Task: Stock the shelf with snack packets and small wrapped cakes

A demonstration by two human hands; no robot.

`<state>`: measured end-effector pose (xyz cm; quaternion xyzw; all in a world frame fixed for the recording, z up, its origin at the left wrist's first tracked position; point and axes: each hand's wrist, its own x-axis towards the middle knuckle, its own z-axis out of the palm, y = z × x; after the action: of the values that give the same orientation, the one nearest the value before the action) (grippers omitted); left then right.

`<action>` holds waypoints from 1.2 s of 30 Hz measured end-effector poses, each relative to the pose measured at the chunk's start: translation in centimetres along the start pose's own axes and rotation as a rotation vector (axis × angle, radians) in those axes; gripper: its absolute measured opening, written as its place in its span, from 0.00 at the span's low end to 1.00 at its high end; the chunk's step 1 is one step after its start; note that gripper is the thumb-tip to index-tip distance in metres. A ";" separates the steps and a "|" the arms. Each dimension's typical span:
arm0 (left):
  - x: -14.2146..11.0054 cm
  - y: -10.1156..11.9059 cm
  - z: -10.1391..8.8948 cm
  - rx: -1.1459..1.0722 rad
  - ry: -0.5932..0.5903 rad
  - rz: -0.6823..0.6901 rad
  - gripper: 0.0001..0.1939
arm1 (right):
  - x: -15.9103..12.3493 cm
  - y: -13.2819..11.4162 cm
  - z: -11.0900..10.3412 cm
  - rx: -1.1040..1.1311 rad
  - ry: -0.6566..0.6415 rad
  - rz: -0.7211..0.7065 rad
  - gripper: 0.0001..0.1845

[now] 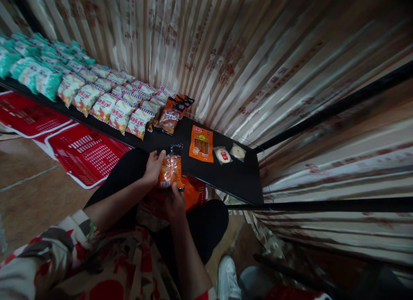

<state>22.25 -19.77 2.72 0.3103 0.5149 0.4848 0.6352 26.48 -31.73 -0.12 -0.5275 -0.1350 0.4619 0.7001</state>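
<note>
An orange snack bag (171,169) with black ends is held between my two hands at the front edge of a black shelf (226,177). My left hand (154,167) grips its left side, while my right hand (176,201) pinches the lower right corner, thumb on top. Just behind it on the shelf stand a few similar orange and black bags (169,115). To the right lie a flat orange packet (201,144) with a clear window, a small white packet with a red label (223,155) and a round pale item in clear wrap (238,151).
White snack bags (103,106) and teal bags (48,81) fill the shelf's left side in rows. Red baskets (87,149) sit on the floor below; one under my hands holds orange packets (190,194). A pleated curtain and dark metal bars (322,106) border the shelf.
</note>
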 end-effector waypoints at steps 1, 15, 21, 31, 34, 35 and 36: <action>-0.1 -0.2 0.0 0.032 0.014 0.021 0.20 | 0.1 -0.1 0.1 0.050 0.012 0.025 0.21; -4.2 0.2 -0.2 0.334 -0.098 0.379 0.21 | 0.4 -2.7 0.8 0.135 0.192 0.009 0.23; -4.5 0.4 0.2 0.411 -0.058 0.363 0.20 | 0.1 -3.0 1.2 0.140 0.263 -0.008 0.25; -4.2 0.8 0.2 0.285 -0.108 0.325 0.17 | -0.1 -3.1 2.2 0.049 0.251 -0.181 0.29; -4.0 0.9 -0.1 0.297 -0.103 0.333 0.12 | -0.3 -3.1 2.3 -0.045 0.254 -0.255 0.30; -4.0 1.0 -0.2 0.294 -0.095 0.325 0.10 | -0.3 -3.1 2.2 -0.086 0.254 -0.269 0.31; -3.9 1.1 -0.2 0.285 -0.090 0.307 0.10 | -0.4 -3.1 2.1 -0.127 0.253 -0.281 0.31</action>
<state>21.71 -23.07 4.97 0.4930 0.4961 0.4839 0.5260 26.38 -30.79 3.50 -0.6003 -0.1469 0.2803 0.7345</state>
